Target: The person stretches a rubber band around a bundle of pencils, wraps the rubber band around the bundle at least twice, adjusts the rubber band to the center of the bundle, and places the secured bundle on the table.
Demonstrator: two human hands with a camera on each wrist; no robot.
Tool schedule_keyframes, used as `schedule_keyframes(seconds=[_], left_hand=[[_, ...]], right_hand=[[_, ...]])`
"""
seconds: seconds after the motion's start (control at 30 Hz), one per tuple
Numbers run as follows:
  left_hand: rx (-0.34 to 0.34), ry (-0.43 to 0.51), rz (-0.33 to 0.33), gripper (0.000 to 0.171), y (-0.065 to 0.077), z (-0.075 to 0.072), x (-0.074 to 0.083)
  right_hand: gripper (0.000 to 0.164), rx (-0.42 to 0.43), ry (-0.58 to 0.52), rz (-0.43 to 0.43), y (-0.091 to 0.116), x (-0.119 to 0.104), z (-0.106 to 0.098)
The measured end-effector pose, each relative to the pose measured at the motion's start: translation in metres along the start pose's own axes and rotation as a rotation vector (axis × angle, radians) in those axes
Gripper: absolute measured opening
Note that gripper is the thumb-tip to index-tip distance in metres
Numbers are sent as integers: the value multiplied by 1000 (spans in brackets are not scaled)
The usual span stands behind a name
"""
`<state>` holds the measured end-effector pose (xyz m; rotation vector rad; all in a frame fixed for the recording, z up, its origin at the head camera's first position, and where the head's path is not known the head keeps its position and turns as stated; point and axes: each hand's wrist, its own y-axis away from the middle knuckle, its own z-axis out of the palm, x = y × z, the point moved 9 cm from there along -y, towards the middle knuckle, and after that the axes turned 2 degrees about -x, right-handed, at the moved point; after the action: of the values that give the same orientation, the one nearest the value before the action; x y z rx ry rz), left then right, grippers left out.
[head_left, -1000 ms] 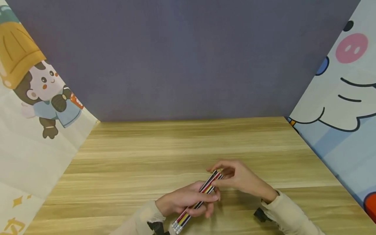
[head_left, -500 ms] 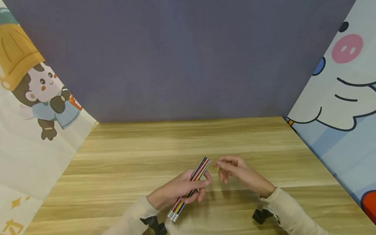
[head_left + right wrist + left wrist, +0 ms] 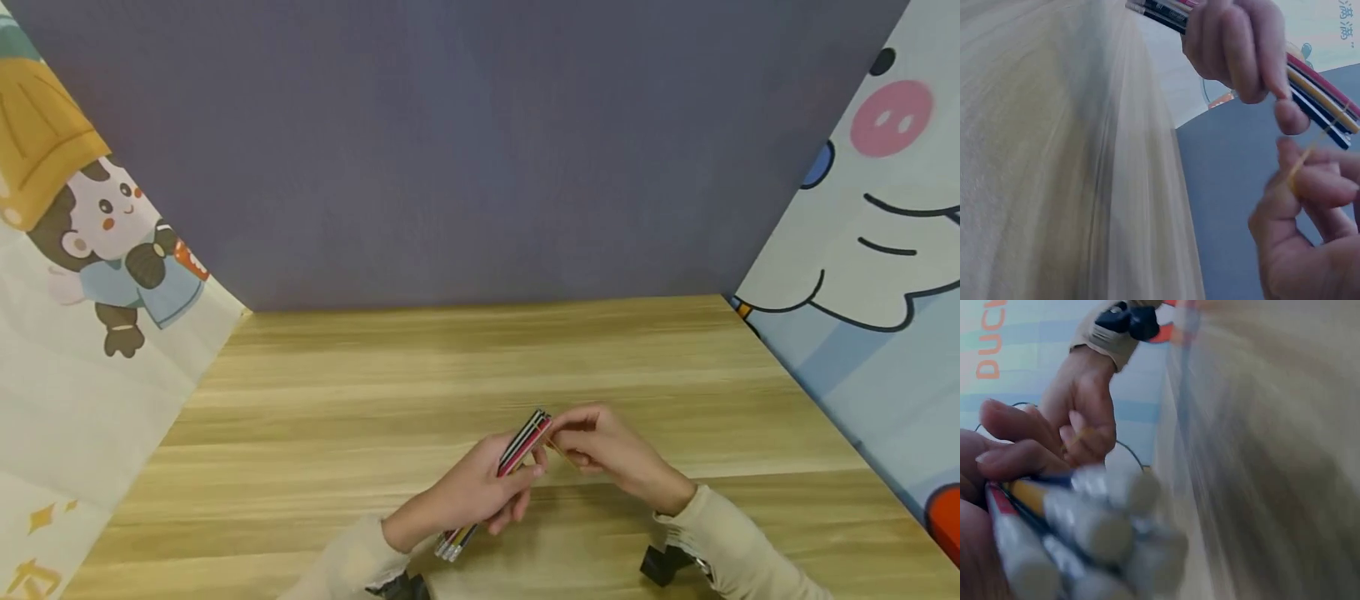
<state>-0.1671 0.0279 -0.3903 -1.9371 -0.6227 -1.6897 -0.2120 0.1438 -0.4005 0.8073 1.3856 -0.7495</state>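
My left hand [image 3: 476, 487] grips a bundle of pencils [image 3: 525, 442], slanted above the table. The pencils are black, red and yellow, with pale eraser ends [image 3: 1107, 534] large and blurred in the left wrist view. At the bundle's far end my right hand [image 3: 611, 446] holds a thin yellow rubber band [image 3: 1300, 172] with curled fingers. In the right wrist view the band runs taut from those fingers onto the pencils' plain ends [image 3: 1341, 128]. Whether it goes all the way round them, I cannot tell.
A wood-grain table [image 3: 337, 400] lies under both hands. Behind it stands a grey panel [image 3: 480, 158]. Printed cartoon sheets flank it at left [image 3: 67, 400] and right [image 3: 862, 367]. Black cameras [image 3: 663, 565] are strapped at the wrists.
Half a second ago my right hand was drawn off from the pencils' tips; now it is back against them, with the band stretched there. The left hand has turned the bundle slightly.
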Motion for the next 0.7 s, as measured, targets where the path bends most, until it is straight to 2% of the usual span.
schedule_keyframes(seconds=[0.07, 0.13, 0.2, 0.27, 0.47, 0.7], left_hand=[[9, -57, -10, 12, 1, 0, 0], [16, -120, -18, 9, 2, 0, -2], [26, -214, -21, 9, 3, -1, -3], [43, -345, -23, 12, 3, -1, -3], [121, -798, -44, 28, 9, -1, 4], [204, -1171, -166, 40, 15, 1, 2]], right_hand=[[18, -55, 51, 30, 0, 1, 4], [15, -74, 139, 41, 1, 1, 6], [12, -67, 269, 19, 1, -3, 7], [17, -51, 422, -18, 2, -10, 8], [27, -5, 855, -255, 10, -37, 22], [43, 56, 1256, -459, 25, -48, 48]])
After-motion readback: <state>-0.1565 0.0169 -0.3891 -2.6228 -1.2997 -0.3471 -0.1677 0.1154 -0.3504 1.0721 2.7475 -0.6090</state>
